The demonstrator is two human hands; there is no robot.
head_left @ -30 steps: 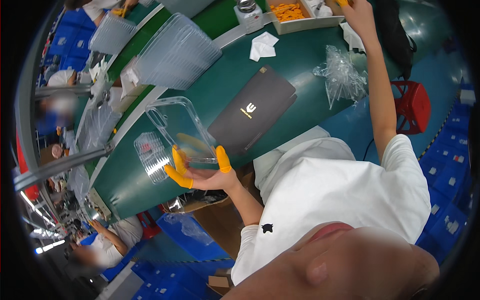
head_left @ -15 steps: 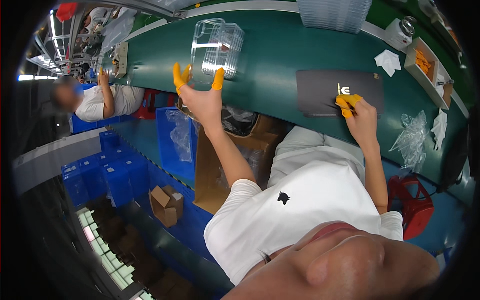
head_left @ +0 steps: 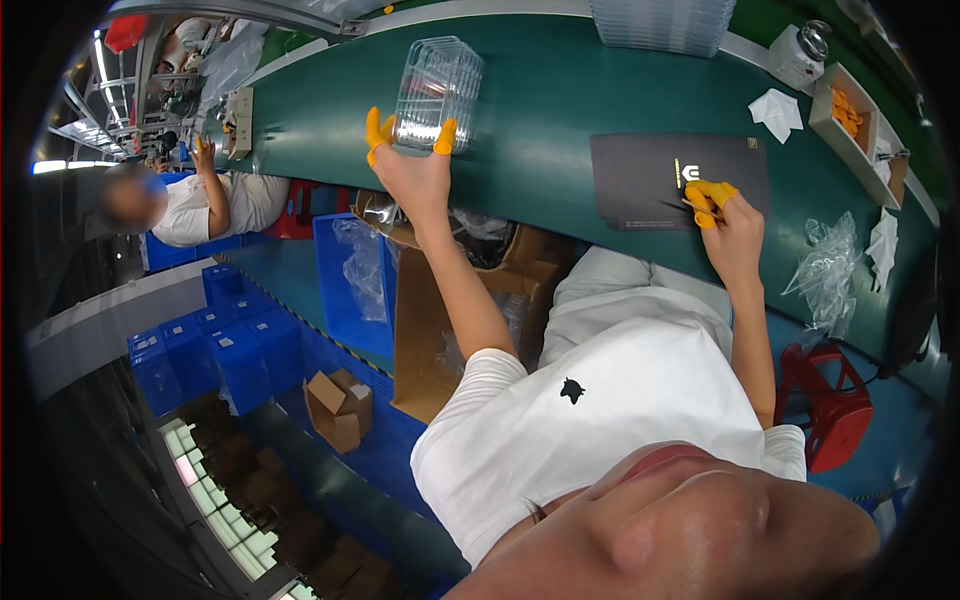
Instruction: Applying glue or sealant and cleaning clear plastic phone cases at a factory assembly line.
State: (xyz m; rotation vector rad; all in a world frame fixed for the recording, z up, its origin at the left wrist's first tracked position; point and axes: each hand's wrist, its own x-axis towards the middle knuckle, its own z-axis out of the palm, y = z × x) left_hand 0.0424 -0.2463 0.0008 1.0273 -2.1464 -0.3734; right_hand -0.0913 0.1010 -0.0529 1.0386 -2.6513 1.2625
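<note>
A stack of clear plastic trays point(head_left: 440, 75) lies on the green bench top at the left. My left hand point(head_left: 415, 185), in yellow finger cots, straddles the stack's near end, with fingertips at both sides of its rim. One finger sticks up beside the edge. To the right, my right hand point(head_left: 732, 225), also in yellow finger cots, is closed around slim pointed tweezers point(head_left: 706, 211). Their dark tips point left over a dark grey mat point(head_left: 640, 180) with a light printed mark. The fingers partly cover the tweezers.
Another tall stack of clear trays point(head_left: 662, 25) stands at the back. A divided box point(head_left: 855, 125) holds orange finger cots at the right, near a jar point(head_left: 798, 55), white tissue point(head_left: 776, 115) and crumpled film point(head_left: 828, 270). An open carton point(head_left: 430, 340) sits below the bench edge.
The clear tray at my left hand has shifted right and now lines up with the stack. My right hand has moved slightly right, and the tweezers show more clearly.
</note>
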